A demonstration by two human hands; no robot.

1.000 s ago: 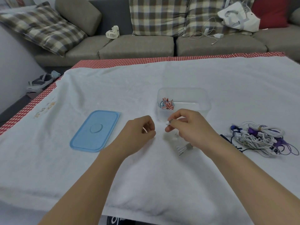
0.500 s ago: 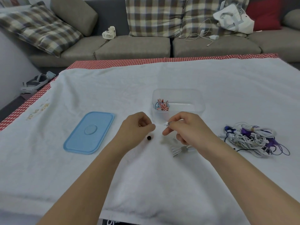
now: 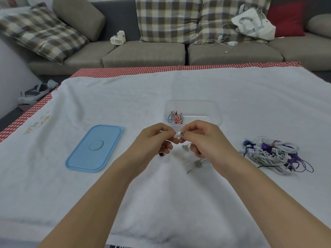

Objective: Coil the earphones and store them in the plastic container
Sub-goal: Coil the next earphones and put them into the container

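A white earbud (image 3: 177, 135) is pinched between the fingertips of both hands, left hand (image 3: 154, 141) and right hand (image 3: 206, 140) brought together just above the desk (image 3: 179, 203), near side of the clear plastic container (image 3: 217, 111). The rest of that white earphone cable (image 3: 193, 163) is trailed down onto the white cloth under the right hand. One coiled red-and-blue set (image 3: 175, 117) is already sat in the container's left corner. A tangled pile of white and purple earphones (image 3: 275, 154) is left at the right, and the blue lid (image 3: 95, 148) is laid flat at the left.
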